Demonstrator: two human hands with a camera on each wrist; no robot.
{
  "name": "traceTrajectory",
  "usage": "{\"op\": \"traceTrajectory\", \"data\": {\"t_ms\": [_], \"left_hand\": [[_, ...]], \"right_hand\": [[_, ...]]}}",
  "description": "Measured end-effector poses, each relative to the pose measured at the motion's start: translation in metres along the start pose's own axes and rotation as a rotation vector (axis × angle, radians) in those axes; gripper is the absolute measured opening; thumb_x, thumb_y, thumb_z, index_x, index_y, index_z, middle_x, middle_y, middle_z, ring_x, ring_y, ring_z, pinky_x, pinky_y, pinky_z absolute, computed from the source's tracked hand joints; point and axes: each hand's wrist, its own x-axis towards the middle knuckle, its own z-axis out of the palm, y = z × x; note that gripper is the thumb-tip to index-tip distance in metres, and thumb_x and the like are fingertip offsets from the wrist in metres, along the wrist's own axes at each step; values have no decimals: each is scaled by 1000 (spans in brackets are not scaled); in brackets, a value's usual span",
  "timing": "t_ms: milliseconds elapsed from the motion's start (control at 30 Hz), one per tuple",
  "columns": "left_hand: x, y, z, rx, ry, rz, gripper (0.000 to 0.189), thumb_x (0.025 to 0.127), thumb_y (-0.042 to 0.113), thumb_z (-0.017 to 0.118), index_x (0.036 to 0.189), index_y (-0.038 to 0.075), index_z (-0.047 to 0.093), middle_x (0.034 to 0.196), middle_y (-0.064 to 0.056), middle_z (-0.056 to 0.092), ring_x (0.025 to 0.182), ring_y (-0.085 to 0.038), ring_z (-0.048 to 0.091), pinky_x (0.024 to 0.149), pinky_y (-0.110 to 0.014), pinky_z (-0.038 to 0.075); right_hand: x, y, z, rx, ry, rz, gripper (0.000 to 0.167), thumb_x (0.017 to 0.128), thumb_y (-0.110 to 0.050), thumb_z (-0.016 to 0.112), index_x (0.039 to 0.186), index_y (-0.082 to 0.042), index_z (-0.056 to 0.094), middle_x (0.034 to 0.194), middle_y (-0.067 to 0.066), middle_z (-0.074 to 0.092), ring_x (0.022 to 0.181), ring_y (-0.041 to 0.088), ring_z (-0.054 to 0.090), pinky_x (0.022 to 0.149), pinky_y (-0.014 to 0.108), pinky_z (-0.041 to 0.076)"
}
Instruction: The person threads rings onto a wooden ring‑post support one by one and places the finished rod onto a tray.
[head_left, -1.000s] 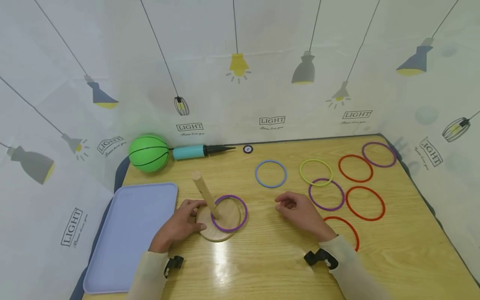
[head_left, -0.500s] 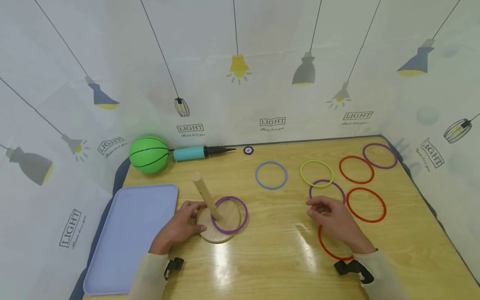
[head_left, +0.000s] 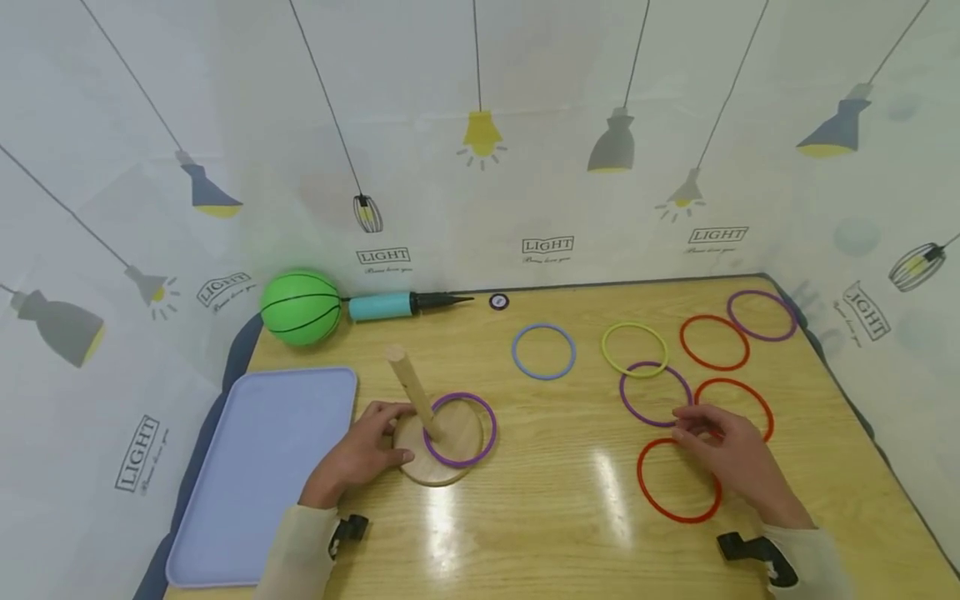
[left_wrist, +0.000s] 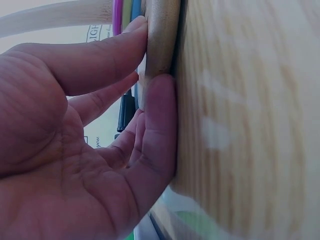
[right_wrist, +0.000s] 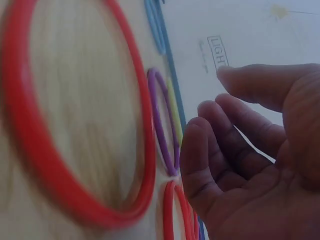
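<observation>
In the head view, my left hand (head_left: 363, 450) grips the left edge of a round wooden ring-toss stand (head_left: 459, 429), thumb toward the front. The left wrist view shows the thumb (left_wrist: 100, 62) over the base's rim. From the base rises a slanted-looking wooden peg (head_left: 412, 383), and a purple ring (head_left: 461, 464) lies around its foot. My right hand (head_left: 731, 454) hovers over the right side with loosely curved fingers and nothing in them. Below its fingertips is a red ring (head_left: 682, 522), partly covered by the hand in the head view. Another red ring (head_left: 733, 381) is partly hidden behind the hand.
A second purple ring (head_left: 621, 392) overlaps a yellow ring (head_left: 633, 324). Left of them lies a blue ring (head_left: 543, 377). Further rings lie back right. A lilac tray (head_left: 285, 475), green ball (head_left: 300, 308), turquoise pump (head_left: 382, 306) and small round disc (head_left: 498, 301) are left and back.
My right hand has moved rightward and toward me, from beside the purple ring to above the near red ring. My left hand stays on the stand.
</observation>
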Motion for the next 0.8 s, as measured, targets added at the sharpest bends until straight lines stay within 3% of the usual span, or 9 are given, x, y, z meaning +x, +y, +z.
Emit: {"op": "traceTrajectory", "data": {"t_ms": [167, 333, 467, 667, 800], "left_hand": [[0, 1, 0, -2, 3, 1, 66, 90, 13, 85, 150, 17, 58, 129, -16, 55, 113, -30, 60, 98, -51, 49], [0, 1, 1, 3, -5, 6, 66, 90, 14, 84, 150, 17, 57, 130, -17, 54, 115, -31, 60, 99, -55, 50], [1, 1, 1, -1, -7, 3, 66, 91, 14, 84, 151, 18, 56, 130, -16, 54, 115, -31, 59, 100, -55, 49], [1, 0, 1, 3, -9, 5, 67, 92, 13, 83, 152, 17, 55, 130, -16, 54, 114, -32, 58, 99, -54, 49], [0, -2, 0, 1, -10, 7, 66, 92, 14, 83, 152, 18, 56, 130, -16, 53, 114, -31, 58, 98, -54, 49]], "right_hand": [[-4, 12, 1, -98, -34, -21, 25, 95, -20, 81, 118, -12, 76, 97, -1, 74, 83, -1, 61, 70, 21, 52], [-2, 17, 7, -152, -38, -80, 24, 90, -10, 85, 113, -12, 77, 90, -5, 70, 76, 0, 54, 65, 23, 47], [1, 17, 11, -179, -52, -74, 24, 89, -4, 83, 111, -11, 77, 86, -7, 68, 72, 0, 51, 64, 22, 44], [4, 9, 12, -155, -87, -67, 20, 94, -5, 78, 114, -10, 77, 94, -3, 74, 80, -2, 59, 70, 23, 51], [7, 0, 10, -151, -95, -106, 19, 96, -7, 77, 114, -13, 79, 104, 0, 78, 87, 1, 66, 75, 25, 55]]}}
